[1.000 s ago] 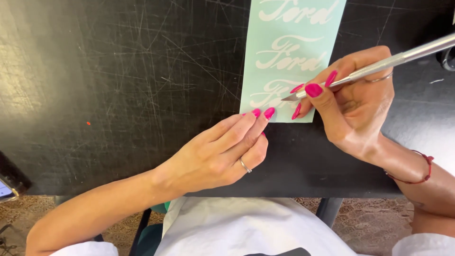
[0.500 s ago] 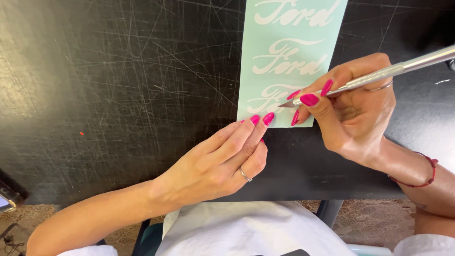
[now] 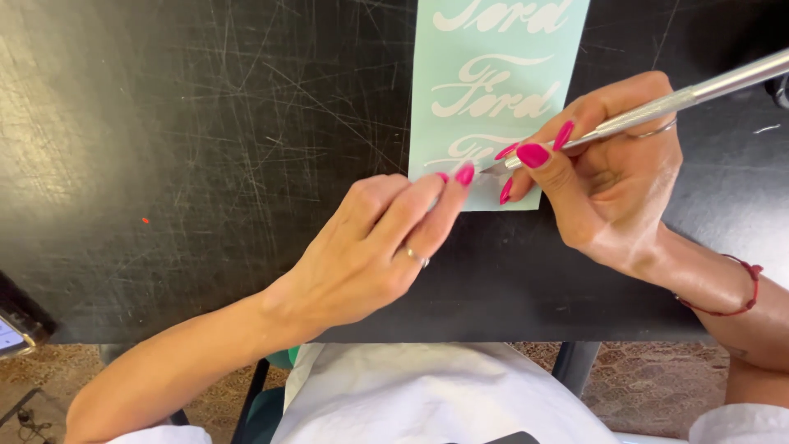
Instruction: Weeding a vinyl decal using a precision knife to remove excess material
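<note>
A pale mint vinyl sheet (image 3: 493, 49) with white cursive lettering lies on the scratched black table (image 3: 205, 164). My right hand (image 3: 612, 189) grips a slim silver craft tool (image 3: 682, 99) like a pen, its tip touching the lowest lettering near the sheet's bottom edge. My left hand (image 3: 370, 247) rests on the table with its fingertips pressed onto the sheet's lower left corner, right beside the tool tip. Both hands have pink nails; a ring sits on the left hand, a red cord bracelet on the right wrist.
The table's near edge runs just below my hands, with a white garment (image 3: 427, 395) and patterned floor (image 3: 641, 382) beneath. A phone corner (image 3: 12, 337) shows at the far left. A small red speck (image 3: 145, 220) lies on the table.
My left hand has slid up and right so its fingertips now press the sheet's corner closer to the tool tip. The right hand has held its place.
</note>
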